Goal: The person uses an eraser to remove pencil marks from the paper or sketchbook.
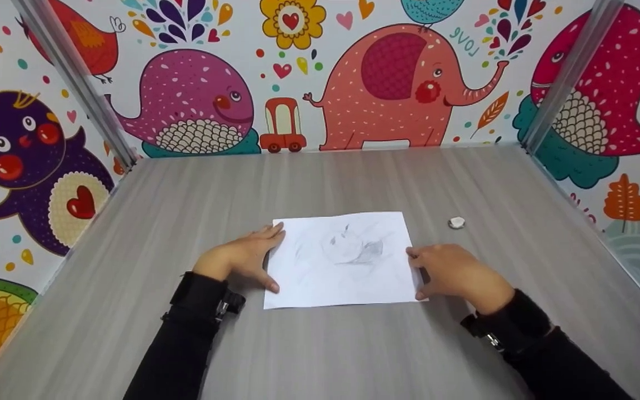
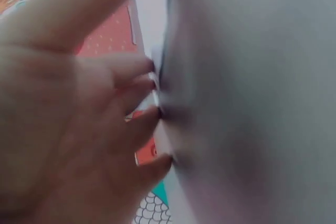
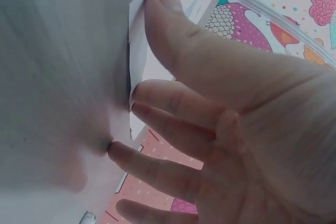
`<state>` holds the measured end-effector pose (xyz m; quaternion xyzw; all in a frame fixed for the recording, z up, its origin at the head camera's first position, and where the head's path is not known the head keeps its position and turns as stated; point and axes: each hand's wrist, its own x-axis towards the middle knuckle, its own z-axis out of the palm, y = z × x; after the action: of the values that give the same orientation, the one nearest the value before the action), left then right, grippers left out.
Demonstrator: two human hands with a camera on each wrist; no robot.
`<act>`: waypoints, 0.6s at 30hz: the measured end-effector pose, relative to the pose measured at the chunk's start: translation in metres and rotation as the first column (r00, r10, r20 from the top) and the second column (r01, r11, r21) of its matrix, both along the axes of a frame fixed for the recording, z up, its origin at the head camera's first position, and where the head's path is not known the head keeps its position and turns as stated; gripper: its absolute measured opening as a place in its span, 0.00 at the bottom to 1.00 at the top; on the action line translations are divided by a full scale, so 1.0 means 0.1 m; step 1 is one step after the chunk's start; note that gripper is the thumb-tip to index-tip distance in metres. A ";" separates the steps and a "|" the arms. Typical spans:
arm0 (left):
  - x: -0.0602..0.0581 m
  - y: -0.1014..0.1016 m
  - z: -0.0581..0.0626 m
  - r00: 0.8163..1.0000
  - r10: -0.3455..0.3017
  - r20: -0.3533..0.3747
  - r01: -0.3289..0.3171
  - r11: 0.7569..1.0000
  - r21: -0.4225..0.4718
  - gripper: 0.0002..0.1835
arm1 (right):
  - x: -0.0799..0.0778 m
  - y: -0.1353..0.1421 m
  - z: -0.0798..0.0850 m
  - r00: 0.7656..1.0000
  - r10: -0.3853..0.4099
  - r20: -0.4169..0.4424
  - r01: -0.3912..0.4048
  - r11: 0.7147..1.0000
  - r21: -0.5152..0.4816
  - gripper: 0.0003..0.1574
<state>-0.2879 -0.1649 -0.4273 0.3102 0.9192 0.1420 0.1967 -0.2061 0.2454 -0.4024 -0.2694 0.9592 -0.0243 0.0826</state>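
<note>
A sheet of white paper [image 1: 309,286] with a grey pencil drawing lies flat on the table in the head view. At its left edge rests my left hand [image 1: 245,254], thumb and fingers spread, fingertips on the paper's border. My right hand [image 1: 456,273] touches the right edge, its thumb on the near corner and the forefinger higher up. In the right wrist view the fingers [image 3: 168,174] reach out loosely, and the paper's edge [image 3: 137,56] curls up slightly. The left wrist view has the fingertips [image 2: 149,169] down against the surface.
A small whitish lump [image 1: 456,223], its kind unclear, lies on the grey wood-grain table [image 1: 331,355] beyond the right hand. Walls with cartoon animals [image 1: 392,111] close off the back and both sides, with metal strips [image 1: 570,83] at the corners.
</note>
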 end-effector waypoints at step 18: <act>0.02 0.03 0.02 0.999 0.035 0.016 -0.035 0.999 -0.023 0.72 | -0.85 1.03 0.27 0.874 -0.438 0.212 0.478 0.854 -0.206 0.40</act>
<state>-0.2857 -0.1618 -0.4252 0.2905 0.9244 0.1375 0.2054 -0.2910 0.3482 -0.3750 -0.0382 0.9751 -0.1858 0.1148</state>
